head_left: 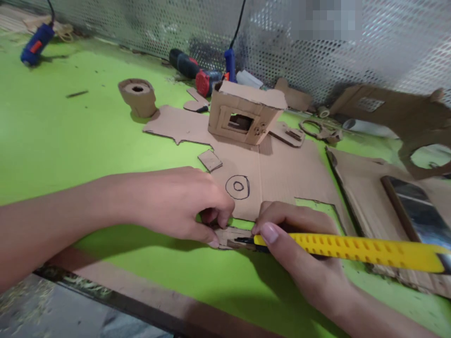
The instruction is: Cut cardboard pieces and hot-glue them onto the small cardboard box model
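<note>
A yellow utility knife [352, 249] lies in the grip of my right hand [306, 239], its dark blade pointing left. The blade tip rests at a small strip of cardboard [234, 232] with marked lines on it. My left hand [190, 202] pinches the left end of that strip against the green table. Just beyond my hands spreads a large cardboard sheet [282, 169] with two drawn rings, one inside the other. A small square cardboard piece [210, 160] lies on its left edge. Farther back stands a cardboard box [246, 112] with a square window cut in its front.
At the back left is a cardboard cup shape [141, 98]. A drill [193, 70] and blue glue guns [37, 44] lie along the perforated metal wall. To the right, a phone [419, 206] rests on cardboard. The table's wooden edge [158, 300] runs close in front.
</note>
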`<move>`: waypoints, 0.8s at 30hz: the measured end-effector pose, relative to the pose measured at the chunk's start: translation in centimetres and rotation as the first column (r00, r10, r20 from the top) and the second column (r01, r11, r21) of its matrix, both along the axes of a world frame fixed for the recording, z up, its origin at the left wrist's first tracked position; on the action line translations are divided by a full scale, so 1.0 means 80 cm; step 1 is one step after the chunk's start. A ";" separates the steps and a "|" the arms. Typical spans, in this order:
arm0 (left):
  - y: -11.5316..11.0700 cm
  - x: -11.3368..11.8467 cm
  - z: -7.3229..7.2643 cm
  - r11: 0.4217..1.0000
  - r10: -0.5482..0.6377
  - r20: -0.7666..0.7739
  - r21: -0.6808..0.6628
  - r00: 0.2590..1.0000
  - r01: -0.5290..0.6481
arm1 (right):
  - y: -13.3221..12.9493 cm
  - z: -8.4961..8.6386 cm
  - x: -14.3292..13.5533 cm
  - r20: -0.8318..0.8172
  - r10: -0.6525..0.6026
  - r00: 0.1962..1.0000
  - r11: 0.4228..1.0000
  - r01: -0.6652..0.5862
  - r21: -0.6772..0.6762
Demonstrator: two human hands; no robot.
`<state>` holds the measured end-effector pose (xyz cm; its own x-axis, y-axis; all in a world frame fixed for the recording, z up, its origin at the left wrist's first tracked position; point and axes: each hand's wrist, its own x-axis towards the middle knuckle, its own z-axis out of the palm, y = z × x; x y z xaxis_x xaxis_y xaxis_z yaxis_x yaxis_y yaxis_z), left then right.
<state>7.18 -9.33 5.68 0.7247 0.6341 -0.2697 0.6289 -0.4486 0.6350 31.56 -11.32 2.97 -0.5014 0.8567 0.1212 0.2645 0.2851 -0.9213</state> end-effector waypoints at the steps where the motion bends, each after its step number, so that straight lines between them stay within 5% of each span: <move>1: 0.000 0.000 0.000 1.000 -0.002 -0.002 0.003 1.000 0.002 | 0.000 0.001 -0.001 0.007 0.016 1.000 1.000 -0.016 0.008; 15: 0.000 0.001 0.003 1.000 -0.004 -0.033 0.006 0.999 0.004 | -0.002 0.001 0.002 0.089 0.041 0.995 0.999 -0.044 0.026; 24: 0.000 0.000 0.002 1.000 -0.002 -0.015 -0.012 1.000 0.002 | -0.003 -0.004 0.003 0.105 -0.110 0.988 0.987 0.096 0.126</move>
<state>7.20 -9.30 5.84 0.7215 0.6295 -0.2885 0.6377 -0.4418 0.6309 31.83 -11.53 2.66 -0.4274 0.8869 0.1751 0.3973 0.3583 -0.8449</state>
